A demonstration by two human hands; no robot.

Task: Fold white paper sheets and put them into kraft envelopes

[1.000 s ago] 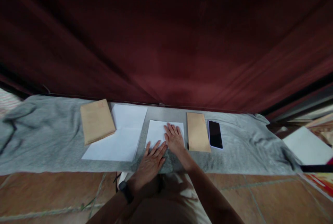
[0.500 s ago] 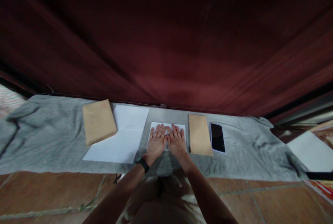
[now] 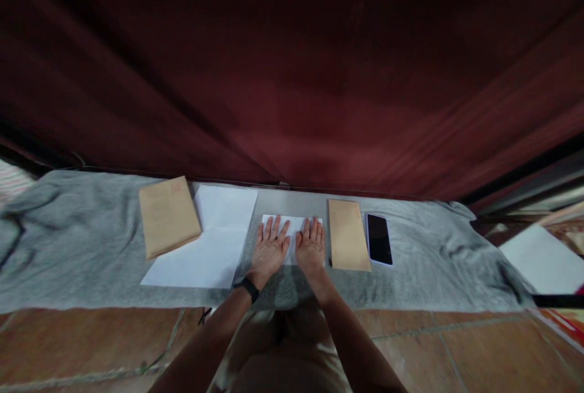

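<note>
Both hands have slid apart on the small white sheet point(image 3: 292, 224), palms flat, a gap now between them.

Left of that sheet lie a brown envelope point(image 3: 168, 215) and larger white paper point(image 3: 214, 238); on it press the left hand point(image 3: 269, 249) and right hand point(image 3: 311, 244), fingers straight and slightly spread; right of it lie another brown envelope point(image 3: 347, 234) and a dark phone point(image 3: 378, 239), all on the grey cloth point(image 3: 68, 247).

Single head view, looking forward-down, near, over grey cloth point(image 3: 91, 247).
</note>
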